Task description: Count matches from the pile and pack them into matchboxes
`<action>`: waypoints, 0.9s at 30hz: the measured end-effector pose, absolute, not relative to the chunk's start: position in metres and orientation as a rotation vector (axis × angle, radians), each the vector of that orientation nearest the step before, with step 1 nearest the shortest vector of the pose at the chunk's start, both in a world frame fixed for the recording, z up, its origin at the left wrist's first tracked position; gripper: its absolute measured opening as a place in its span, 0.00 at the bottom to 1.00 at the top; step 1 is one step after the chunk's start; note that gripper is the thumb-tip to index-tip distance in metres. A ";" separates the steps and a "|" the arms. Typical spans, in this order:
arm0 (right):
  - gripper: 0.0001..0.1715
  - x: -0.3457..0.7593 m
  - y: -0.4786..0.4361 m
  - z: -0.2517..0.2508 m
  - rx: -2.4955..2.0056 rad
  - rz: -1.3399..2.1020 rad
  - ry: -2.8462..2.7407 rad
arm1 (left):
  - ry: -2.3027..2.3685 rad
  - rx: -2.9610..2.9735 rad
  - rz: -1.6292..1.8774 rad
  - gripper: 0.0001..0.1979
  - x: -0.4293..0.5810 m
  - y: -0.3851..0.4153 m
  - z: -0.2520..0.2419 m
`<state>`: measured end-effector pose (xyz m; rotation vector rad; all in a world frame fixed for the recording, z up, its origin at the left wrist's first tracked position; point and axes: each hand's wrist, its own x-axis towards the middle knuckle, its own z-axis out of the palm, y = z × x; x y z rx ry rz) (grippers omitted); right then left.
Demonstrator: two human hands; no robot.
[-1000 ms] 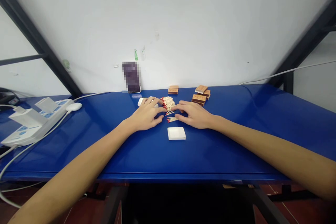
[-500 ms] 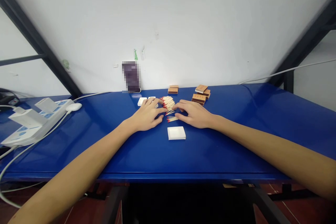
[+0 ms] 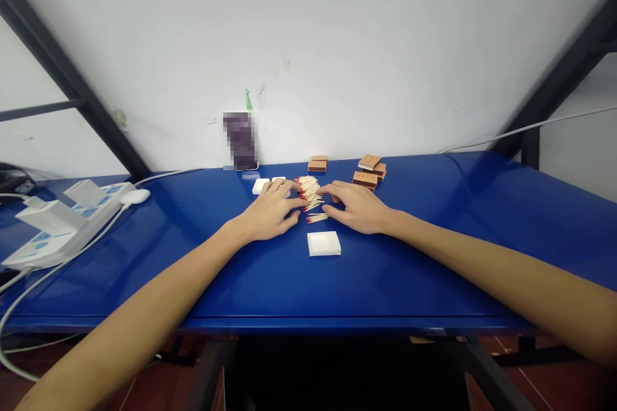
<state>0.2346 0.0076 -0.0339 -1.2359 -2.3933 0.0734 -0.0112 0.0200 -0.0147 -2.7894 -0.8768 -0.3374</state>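
A heap of red-tipped matches (image 3: pixel 310 187) lies on the blue table, their heads mostly toward the left. Nearer to me is a smaller row of matches (image 3: pixel 317 218). My left hand (image 3: pixel 273 210) rests at the heap's left side, fingers apart, fingertips at the red heads. On the other side, my right hand (image 3: pixel 357 207) has its fingers apart, with the index fingertip by the heap and the thumb by the small row. In front of both hands lies a white matchbox tray (image 3: pixel 324 243). Two more white trays (image 3: pixel 261 186) sit behind my left hand, partly covered.
Brown matchboxes (image 3: pixel 369 162) are piled to the right, and others (image 3: pixel 317 164) stand at the wall. A phone (image 3: pixel 241 141) with a blurred screen leans on the wall. At the left lies a white power strip (image 3: pixel 101 205) with chargers and cables.
My right hand has shifted very slightly at the matches, and a few matches at the heap's near edge lie differently. My left hand stays in place.
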 end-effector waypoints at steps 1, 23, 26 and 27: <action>0.21 0.235 0.008 -0.034 -1.217 0.086 -2.398 | -0.878 -2.794 -0.343 0.18 -0.011 0.020 -0.015; 0.15 0.236 0.010 -0.036 -1.080 0.087 -2.466 | -0.940 -2.857 -0.496 0.17 -0.010 0.024 -0.020; 0.15 0.236 0.011 -0.037 -1.071 0.091 -2.464 | -0.941 -2.855 -0.490 0.17 -0.010 0.024 -0.020; 0.15 0.236 0.011 -0.037 -1.066 0.090 -2.467 | -0.940 -2.854 -0.489 0.17 -0.010 0.024 -0.020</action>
